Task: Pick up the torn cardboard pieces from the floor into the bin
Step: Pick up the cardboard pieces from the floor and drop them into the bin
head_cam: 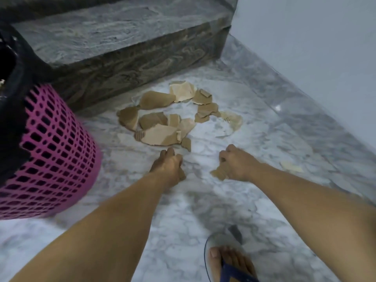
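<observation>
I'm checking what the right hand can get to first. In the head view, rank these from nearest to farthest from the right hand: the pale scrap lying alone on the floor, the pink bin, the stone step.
From the right hand:
1. Pale scrap, just to its right on the floor.
2. Pink bin, far left, past the left hand.
3. Stone step, beyond the cardboard pile, at the top.

Nothing to read here, honestly. No print or labels on the cardboard pieces (162,117), no brand on the pink bin (55,151), nothing on the sandal (230,267) down at 5 o'clock either. It's all a bit blurry anyway, so any tiny print would be lost.
</observation>
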A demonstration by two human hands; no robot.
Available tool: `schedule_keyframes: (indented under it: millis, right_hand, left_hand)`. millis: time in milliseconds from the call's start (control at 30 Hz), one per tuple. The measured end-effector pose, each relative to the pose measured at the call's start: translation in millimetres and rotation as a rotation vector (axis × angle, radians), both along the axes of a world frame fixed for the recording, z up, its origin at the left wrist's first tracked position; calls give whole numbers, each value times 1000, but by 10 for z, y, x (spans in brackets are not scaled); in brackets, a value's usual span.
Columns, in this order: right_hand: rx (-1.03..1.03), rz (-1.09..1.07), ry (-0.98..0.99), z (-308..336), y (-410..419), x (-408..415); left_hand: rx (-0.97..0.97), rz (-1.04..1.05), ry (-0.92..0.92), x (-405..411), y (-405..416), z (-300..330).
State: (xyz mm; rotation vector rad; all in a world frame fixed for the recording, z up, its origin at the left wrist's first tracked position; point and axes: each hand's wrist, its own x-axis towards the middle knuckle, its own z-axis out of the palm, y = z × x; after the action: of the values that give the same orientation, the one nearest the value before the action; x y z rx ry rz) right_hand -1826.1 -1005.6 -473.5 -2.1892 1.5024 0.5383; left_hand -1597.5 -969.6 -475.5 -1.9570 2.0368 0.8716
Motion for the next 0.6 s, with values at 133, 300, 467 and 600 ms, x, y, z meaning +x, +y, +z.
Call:
schedule_keyframes:
  millis: [133, 300, 467, 600]
  right_hand:
    - [32, -71, -43, -21, -44, -34]
    - [67, -100, -99, -7, -305, 101]
    - [-91, -76, -55, 79, -629, 478]
    - [18, -62, -92, 101, -843, 836]
  left_hand:
    - [-12, 21, 129, 23, -62, 2]
    - [-121, 106, 149, 132, -267, -2]
    - [-268, 359, 236, 287, -570, 115]
    - [-409, 481, 99, 590, -771, 83]
